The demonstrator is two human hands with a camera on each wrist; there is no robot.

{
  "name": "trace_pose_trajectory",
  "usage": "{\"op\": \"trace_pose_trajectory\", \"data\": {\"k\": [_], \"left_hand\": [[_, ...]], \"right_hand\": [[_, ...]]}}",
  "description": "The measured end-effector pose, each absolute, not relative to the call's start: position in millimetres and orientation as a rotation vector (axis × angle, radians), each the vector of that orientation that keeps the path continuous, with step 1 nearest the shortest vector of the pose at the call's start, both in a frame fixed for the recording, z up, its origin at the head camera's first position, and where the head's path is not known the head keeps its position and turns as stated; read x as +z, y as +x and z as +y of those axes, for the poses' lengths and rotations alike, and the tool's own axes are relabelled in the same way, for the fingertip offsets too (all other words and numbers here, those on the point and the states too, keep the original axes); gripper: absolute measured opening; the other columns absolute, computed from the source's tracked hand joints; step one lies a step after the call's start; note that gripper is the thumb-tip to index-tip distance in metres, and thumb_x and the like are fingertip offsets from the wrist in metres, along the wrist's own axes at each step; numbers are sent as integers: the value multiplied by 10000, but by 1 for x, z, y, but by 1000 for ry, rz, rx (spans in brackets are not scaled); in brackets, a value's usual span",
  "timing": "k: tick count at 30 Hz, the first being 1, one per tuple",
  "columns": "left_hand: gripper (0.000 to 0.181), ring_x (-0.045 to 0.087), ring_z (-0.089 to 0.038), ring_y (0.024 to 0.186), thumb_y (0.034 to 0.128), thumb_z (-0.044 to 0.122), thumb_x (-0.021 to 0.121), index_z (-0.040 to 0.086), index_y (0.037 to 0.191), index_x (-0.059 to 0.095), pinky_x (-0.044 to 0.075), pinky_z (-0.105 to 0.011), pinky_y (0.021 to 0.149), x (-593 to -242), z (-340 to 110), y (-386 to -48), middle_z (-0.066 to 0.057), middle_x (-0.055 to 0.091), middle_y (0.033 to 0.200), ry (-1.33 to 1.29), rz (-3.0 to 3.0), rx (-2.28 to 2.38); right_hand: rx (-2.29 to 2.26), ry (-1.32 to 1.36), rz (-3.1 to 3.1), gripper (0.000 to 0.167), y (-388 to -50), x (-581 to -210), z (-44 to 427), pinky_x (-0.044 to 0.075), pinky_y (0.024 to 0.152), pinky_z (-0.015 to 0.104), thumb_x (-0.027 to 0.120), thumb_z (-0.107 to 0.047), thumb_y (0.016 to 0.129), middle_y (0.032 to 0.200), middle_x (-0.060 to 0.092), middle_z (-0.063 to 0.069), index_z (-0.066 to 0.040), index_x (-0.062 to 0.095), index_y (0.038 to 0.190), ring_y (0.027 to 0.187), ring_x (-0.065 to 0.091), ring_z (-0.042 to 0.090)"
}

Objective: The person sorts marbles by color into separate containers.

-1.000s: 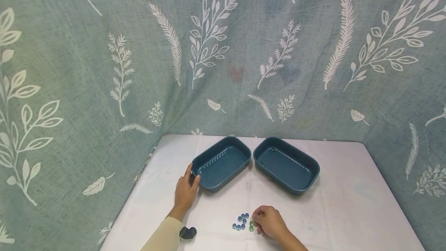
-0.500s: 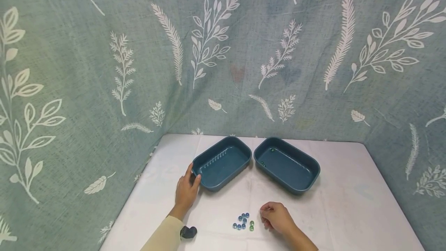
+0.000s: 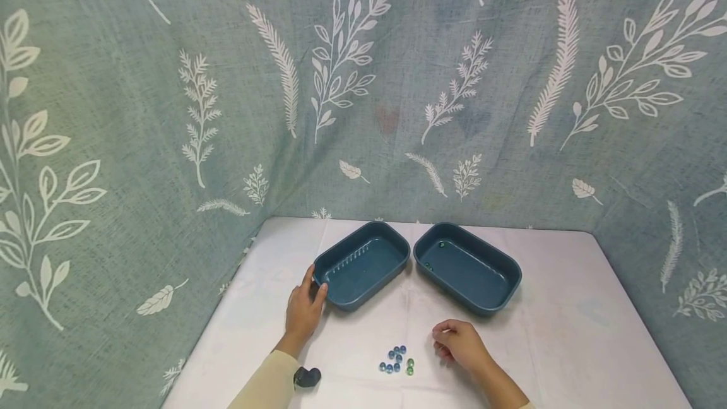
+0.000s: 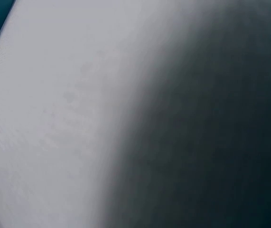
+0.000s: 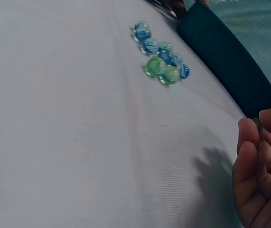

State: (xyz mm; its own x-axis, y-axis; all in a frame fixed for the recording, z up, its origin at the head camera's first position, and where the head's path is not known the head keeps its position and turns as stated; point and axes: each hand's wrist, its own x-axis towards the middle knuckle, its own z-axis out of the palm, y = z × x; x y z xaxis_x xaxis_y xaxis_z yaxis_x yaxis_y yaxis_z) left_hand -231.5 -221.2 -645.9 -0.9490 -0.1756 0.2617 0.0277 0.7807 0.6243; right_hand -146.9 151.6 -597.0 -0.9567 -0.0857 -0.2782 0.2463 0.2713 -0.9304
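My left hand [image 3: 303, 314] holds the near left end of a dark blue rectangular tray [image 3: 348, 302], thumb and a finger at its rim. My right hand [image 3: 462, 343] hovers above the table, to the right of the loose marbles. Between its thumb and fingertips it pinches a small, dark greenish marble [image 5: 258, 124], mostly hidden by the fingers. Several blue marbles [image 3: 389, 368] and two green marbles [image 3: 410, 367] lie together on the cloth. A second blue tray [image 3: 483, 305] has small green marbles [image 3: 429, 267] in it.
A white cloth [image 3: 568, 333] covers the table. Patterned fabric [image 3: 397, 112] hangs behind and at both sides. A small black object [image 3: 307, 377] sits at my left wrist. The left wrist view is mostly blurred, with a dark shape [image 4: 211, 133] filling its right side.
My right hand has lifted away from the green marbles, moving right and a little toward the trays, with a marble in its fingertips. The left hand stays at its tray.
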Motion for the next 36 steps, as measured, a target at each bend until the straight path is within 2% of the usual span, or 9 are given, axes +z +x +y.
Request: {"op": "trace_pose_trajectory", "data": {"k": [8, 14, 19, 29, 33, 36], "left_hand": [[633, 427, -430, 1294, 981, 543, 471, 317, 1538, 273, 278, -602, 1057, -646, -220, -231, -101, 447, 1474, 116, -2651, -945], [629, 482, -402, 1227, 981, 514, 498, 314, 1536, 281, 356, -595, 993, -647, -219, -231, -94, 470, 1460, 104, -2638, -937], [638, 492, -376, 1204, 972, 563, 475, 341, 1534, 271, 373, -586, 974, -649, -221, -232, -89, 481, 1453, 117, -2644, -937], [640, 466, -420, 1256, 977, 553, 469, 331, 1540, 261, 308, -587, 1042, -647, -222, -230, -117, 481, 1445, 97, -2644, -933], [634, 483, -407, 1229, 980, 536, 480, 341, 1540, 257, 346, -584, 1008, -646, -222, -230, -108, 485, 1444, 107, -2654, -931], [632, 494, -398, 1208, 980, 535, 483, 332, 1538, 266, 368, -582, 984, -646, -221, -230, -102, 486, 1445, 113, -2654, -931]], "right_hand": [[-1832, 190, 2248, 170, -155, -587, 159, 514, 555, 323, 627, -59, 907, 740, 650, 95, 74, 646, 1011, 611, 604, 196], [-1846, 233, 2275, 155, -163, -577, 167, 516, 560, 316, 630, -61, 916, 748, 639, 90, 63, 653, 1005, 611, 594, 197], [-1857, 236, 2288, 172, -170, -569, 173, 516, 571, 312, 620, -67, 933, 767, 641, 98, 72, 654, 1030, 629, 593, 206], [-1878, 187, 2313, 211, -183, -551, 187, 520, 585, 291, 605, -82, 958, 836, 654, 152, 90, 629, 1078, 652, 595, 192], [-1874, 210, 2318, 215, -189, -548, 192, 521, 597, 290, 598, -76, 961, 881, 662, 191, 88, 628, 1098, 669, 595, 192], [-1875, 226, 2313, 203, -193, -546, 195, 519, 597, 292, 595, -61, 958, 853, 666, 168, 83, 630, 1098, 667, 601, 185]]}}
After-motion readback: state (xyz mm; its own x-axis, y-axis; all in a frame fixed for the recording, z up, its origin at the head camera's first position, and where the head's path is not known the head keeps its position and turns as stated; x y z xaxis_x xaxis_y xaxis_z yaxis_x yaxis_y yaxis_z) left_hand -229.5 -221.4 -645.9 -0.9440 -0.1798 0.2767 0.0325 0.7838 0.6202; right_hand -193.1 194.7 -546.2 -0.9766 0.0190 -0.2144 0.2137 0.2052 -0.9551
